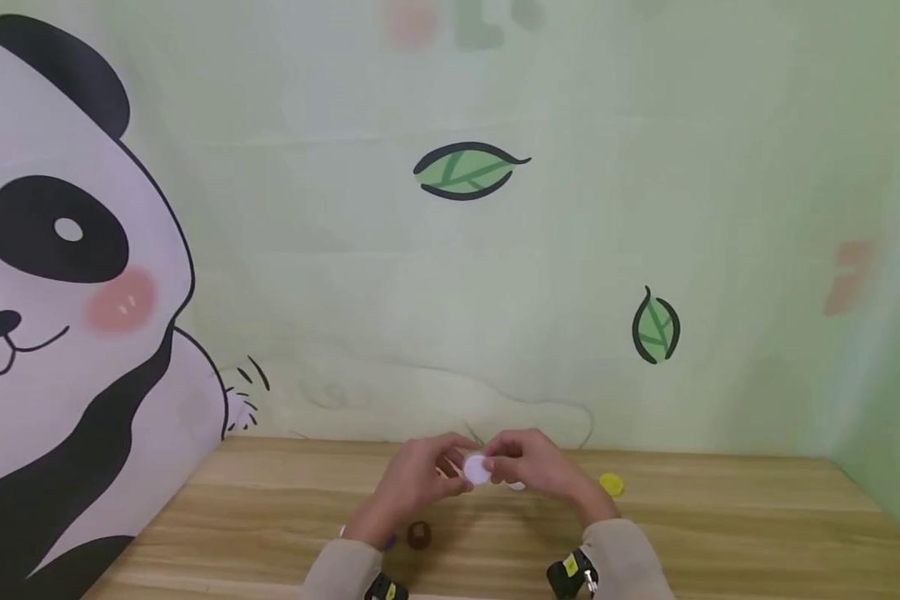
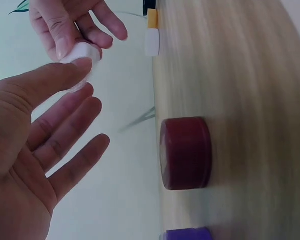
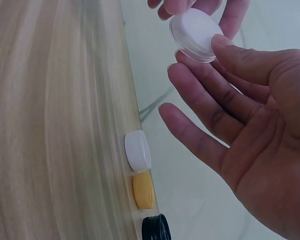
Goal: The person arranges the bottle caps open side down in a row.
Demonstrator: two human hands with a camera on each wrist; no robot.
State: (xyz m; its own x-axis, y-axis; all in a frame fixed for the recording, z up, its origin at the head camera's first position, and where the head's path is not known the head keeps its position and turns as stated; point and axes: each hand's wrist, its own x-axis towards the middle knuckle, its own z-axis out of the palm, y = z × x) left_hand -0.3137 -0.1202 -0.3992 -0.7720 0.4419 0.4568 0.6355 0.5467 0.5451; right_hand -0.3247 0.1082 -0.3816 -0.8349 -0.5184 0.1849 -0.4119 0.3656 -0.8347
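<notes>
Above the tabletop, a small round white cap (image 3: pixel 197 29) with a clear ribbed rim is held between both hands. My left hand (image 1: pixel 420 473) pinches it by one edge, thumb on its face in the left wrist view. From the opposite edge my right hand (image 1: pixel 543 465) pinches it between thumb and fingers. The other fingers of both hands extend loosely. Below the left hand, a dark red cap (image 2: pixel 186 153) stands on the wood beside a purple cap (image 2: pixel 189 234). Past the right hand lie another white cap (image 3: pixel 137 150) and a yellow cap (image 3: pixel 143 190).
A black cap (image 3: pixel 156 228) lies beyond the yellow one in the right wrist view. The wooden table (image 1: pixel 720 517) ends at a pale green backdrop (image 1: pixel 307 208) printed with a panda and leaves.
</notes>
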